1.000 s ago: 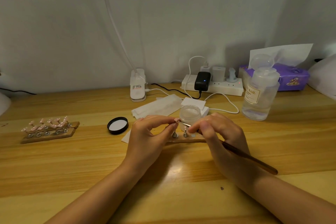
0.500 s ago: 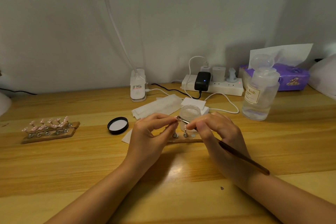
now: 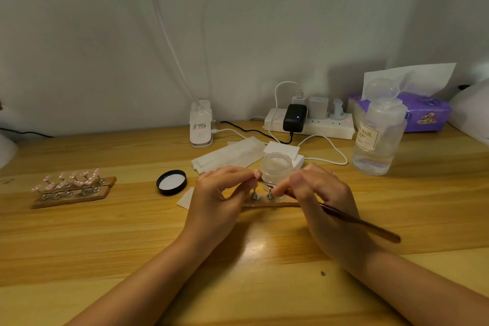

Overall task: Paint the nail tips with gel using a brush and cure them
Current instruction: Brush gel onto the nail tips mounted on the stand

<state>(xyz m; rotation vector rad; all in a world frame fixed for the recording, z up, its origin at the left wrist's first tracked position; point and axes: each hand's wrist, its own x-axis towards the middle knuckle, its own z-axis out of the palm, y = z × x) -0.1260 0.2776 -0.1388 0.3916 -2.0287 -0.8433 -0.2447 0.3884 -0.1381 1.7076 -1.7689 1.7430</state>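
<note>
A: Setting: wooden tabletop against a grey wall. At the back there's a power strip with a black adapter plugged in, a clear pump bottle at right and a purple tissue box behind it.

B: Hands?

A: Left hand pinches a nail tip between thumb and forefinger, held above the wooden holder strip. Right hand grips the brush, fingers curled round the shaft, handle end pointing out to the right. The head end points at the nail tip; I can't tell whether they touch.

B: Any change vs 0.5 s ago?

A: Small. The brush handle sits a bit flatter and the right fingers cover more of the ferrule. Left-hand pinch is the same, same spot. Nothing else on the tabletop has moved.

B: Gel?

A: Open clear jar just behind the hands, partly hidden by the fingers. Its black lid lies flat to the left, white liner up.

B: Other tips?

A: Two metal stands visible on the holder strip between the hands. A second holder with pink nail tips sits well apart at far left. White wipes lie behind the jar.
</note>
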